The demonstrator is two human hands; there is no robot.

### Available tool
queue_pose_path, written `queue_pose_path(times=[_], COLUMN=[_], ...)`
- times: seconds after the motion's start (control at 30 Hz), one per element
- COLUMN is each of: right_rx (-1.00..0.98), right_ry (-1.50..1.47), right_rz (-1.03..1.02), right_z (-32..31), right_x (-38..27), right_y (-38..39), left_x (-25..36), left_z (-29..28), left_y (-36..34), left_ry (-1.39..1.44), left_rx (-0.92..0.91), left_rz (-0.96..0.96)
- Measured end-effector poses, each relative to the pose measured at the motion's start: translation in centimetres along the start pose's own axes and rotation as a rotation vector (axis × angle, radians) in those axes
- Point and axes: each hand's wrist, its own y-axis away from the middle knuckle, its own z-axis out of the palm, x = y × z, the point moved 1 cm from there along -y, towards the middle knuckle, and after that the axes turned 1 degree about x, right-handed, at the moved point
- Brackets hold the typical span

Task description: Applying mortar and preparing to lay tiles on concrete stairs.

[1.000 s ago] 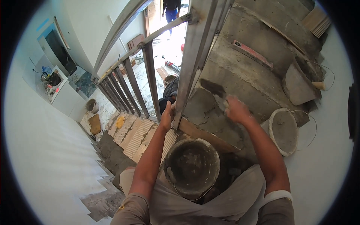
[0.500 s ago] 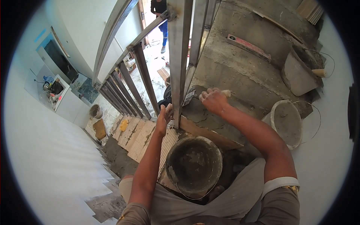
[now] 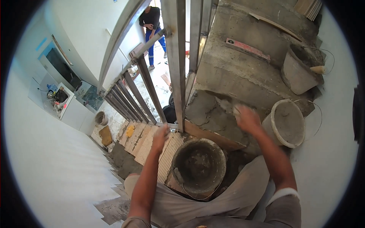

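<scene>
My right hand (image 3: pixel 248 118) is closed round a trowel (image 3: pixel 226 105), whose blade lies at the wet mortar (image 3: pixel 207 110) spread on the step; motion blurs both. A wooden board (image 3: pixel 213 135) runs along the front edge of that mortar. Over the ribbed stair tiles (image 3: pixel 154 140), close to the foot of the metal railing post (image 3: pixel 175 68), hangs my left hand (image 3: pixel 161 133), its fingers too smeared to read. Between my knees stands a round, mortar-stained bucket (image 3: pixel 199 167) with a little grey residue in the bottom.
A bucket of grey mortar (image 3: pixel 288 123) stands by the right wall. Higher up are a tilted bucket (image 3: pixel 300 72), a red spirit level (image 3: pixel 248 50) and a thin wooden strip (image 3: pixel 275 26). Beyond the railing stands a person (image 3: pixel 152 30). A yellow sponge (image 3: pixel 130 131) lies on the lower tiles.
My right hand has moved right and slightly down with the trowel, drawing it over the mortar. My left hand has dropped a little beside the post. The person below has come further into view.
</scene>
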Motion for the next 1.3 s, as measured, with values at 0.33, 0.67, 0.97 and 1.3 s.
queue_pose_path(times=[0.33,0.67,0.97,1.3], right_rx=[0.101,-0.234,-0.33,-0.292], right_ry=[0.074,-0.024,0.363,0.904], right_rz=[0.288,0.13,0.073,-0.276], right_z=[2.8,0.6,11.8,13.9], right_x=[0.5,-7.1,-12.2,-17.6], right_y=[11.4,23.2,16.0,20.1], left_x=[-7.7,-7.7,-5.9,-6.4], left_z=[2.4,3.7,5.1,5.7], left_y=[14.4,14.0,14.6,13.5], left_ry=[0.002,0.188,0.045,-0.346], left_rx=[-0.081,-0.088,-0.208,-0.292], left_rz=[-0.671,-0.325,-0.1,0.112])
